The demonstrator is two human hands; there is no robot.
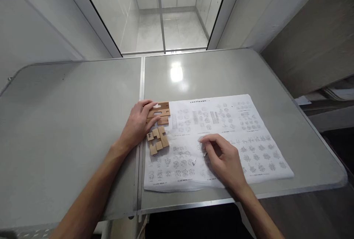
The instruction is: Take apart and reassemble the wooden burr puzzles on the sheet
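Note:
A large printed sheet (182,141) with rows of small diagrams lies on the folding table. On its upper left corner rest flat wooden pieces, one marked 2 (165,112). My left hand (139,121) lies over the left ends of these pieces, fingers apart, thumb near the lowest one. Just below sits a cluster of lighter notched wooden blocks (164,140), one marked 3. My right hand (224,158) is over the middle of the sheet, thumb and index finger pinched together; whatever is between them, if anything, is too small to name.
The grey table (83,121) has a metal seam running front to back, left of the sheet. A small tear shows in the paper between the hands. Behind the table stands a glass panel; shelves with papers (340,93) are at the right.

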